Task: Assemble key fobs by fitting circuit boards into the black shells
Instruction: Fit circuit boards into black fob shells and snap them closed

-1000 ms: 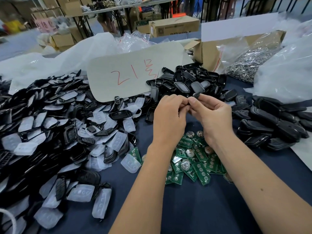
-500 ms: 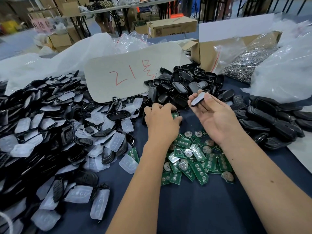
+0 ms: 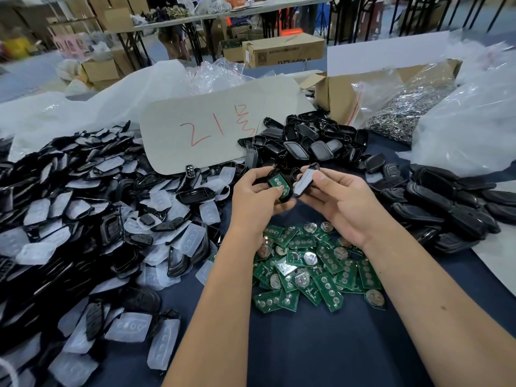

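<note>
My left hand [image 3: 255,198] holds a black shell half with a green circuit board [image 3: 278,183] lying in it, board face up. My right hand [image 3: 339,198] grips another black shell half with a pale inner pad [image 3: 305,182], tilted, its edge right beside the board. Both hands hover above a heap of loose green circuit boards [image 3: 312,263] on the dark blue table [image 3: 321,344]. A pile of empty black shells [image 3: 307,141] lies just beyond the hands.
A big heap of black shells and clear rubber pads [image 3: 83,219] fills the left side. Closed black fobs [image 3: 452,208] are stacked at the right. A cardboard sheet marked in red [image 3: 212,129], plastic bags and a box of metal rings [image 3: 405,113] stand behind.
My left hand has come up from the board heap with a board now seated in a shell. The right hand has swung its shell half closer to the left one.
</note>
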The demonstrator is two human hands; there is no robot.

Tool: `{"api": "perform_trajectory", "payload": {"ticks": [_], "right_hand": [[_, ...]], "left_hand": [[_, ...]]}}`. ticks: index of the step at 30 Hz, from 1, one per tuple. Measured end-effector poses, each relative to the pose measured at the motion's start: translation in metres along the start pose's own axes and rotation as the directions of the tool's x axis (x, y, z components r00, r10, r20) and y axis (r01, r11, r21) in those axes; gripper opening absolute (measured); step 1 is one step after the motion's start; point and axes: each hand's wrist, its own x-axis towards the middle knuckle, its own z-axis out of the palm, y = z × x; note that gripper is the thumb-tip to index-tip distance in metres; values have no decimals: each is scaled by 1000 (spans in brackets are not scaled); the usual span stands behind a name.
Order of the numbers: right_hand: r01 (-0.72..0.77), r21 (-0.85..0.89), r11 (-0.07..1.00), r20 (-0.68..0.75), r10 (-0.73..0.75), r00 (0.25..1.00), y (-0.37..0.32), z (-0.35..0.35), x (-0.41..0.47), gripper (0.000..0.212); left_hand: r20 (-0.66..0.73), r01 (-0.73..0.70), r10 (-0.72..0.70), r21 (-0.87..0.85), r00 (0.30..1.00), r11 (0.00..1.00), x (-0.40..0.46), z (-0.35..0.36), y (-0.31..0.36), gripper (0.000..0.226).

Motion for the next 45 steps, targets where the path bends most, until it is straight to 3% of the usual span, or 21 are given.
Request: {"api": "perform_trajectory", "payload": {"ticks": [10, 13, 17, 23, 26, 29, 33, 36, 38, 41, 45], "right_hand": [[49, -94, 994, -20, -51, 998, 3, 3, -2, 18], [82, -142, 987, -42, -88, 995, 5, 5, -2, 16], [111, -187, 976, -119, -135, 984, 7, 6, -1, 15], [137, -269, 953, -221, -199, 955, 12, 7, 2, 19], [154, -300, 942, -248, -233, 940, 14, 7, 1, 6], [185, -336, 923, -254, -278, 926, 15, 8, 1, 4], [196, -406, 893, -296, -332, 896, 14, 9, 0, 21], [188, -512, 838, -272, -366, 890, 15, 8, -1, 38], [177, -520, 835, -247, -346, 905, 14, 6, 0, 35], [208, -396, 895, -155, -288, 945, 10, 2, 2, 14], [236, -318, 918, -35, -260, 965, 7, -2, 1, 22]], "left_hand": [[10, -31, 31, 20, 999, 999, 1, -1, -1, 41], [16, -90, 90, 62, 996, 994, 0, -1, -2, 39], [3, -179, 180, 137, 984, 974, -2, 2, -5, 19], [94, -351, 338, 307, 936, 885, -4, 7, -9, 15], [122, -383, 363, 326, 924, 865, -3, 10, -11, 11], [155, -398, 367, 337, 917, 853, -3, 11, -12, 15], [185, -448, 408, 380, 894, 809, -9, 14, -10, 40], [139, -418, 395, 363, 908, 833, -6, 12, -12, 36], [127, -390, 369, 339, 921, 856, -4, 9, -11, 27], [123, -368, 347, 332, 930, 869, -3, 4, -10, 22], [180, -379, 336, 343, 925, 860, -5, 4, -8, 27]]}}
